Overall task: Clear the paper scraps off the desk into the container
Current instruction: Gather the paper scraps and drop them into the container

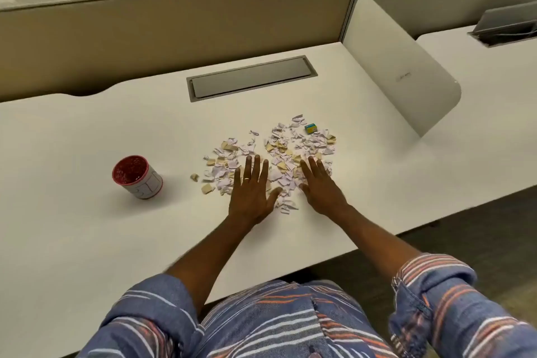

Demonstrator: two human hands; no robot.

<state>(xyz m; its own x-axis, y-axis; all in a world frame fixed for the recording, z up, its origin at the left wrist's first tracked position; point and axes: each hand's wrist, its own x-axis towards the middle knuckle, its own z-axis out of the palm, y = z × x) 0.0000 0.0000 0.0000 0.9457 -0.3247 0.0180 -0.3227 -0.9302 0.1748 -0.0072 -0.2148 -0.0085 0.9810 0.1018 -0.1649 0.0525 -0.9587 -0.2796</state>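
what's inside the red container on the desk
The red container shows only a red speckled interior; whether that is lining or contents is unclear. No paper scraps are visible inside, and its bottom is hidden.

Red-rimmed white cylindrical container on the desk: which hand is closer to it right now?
Left. The left hand lies flat on the paper scraps, to the right of the red-rimmed white cylindrical container; the right hand rests farther right.

Both hands flat on the desk (87, 241), fingers spread — left hand (251, 193) and right hand (321, 186) resting on the near edge of the scraps (290, 145). Red-rimmed cup (136, 177) stands well left of the pile — a small blue-yellow block (311, 128) sits at its far edge.
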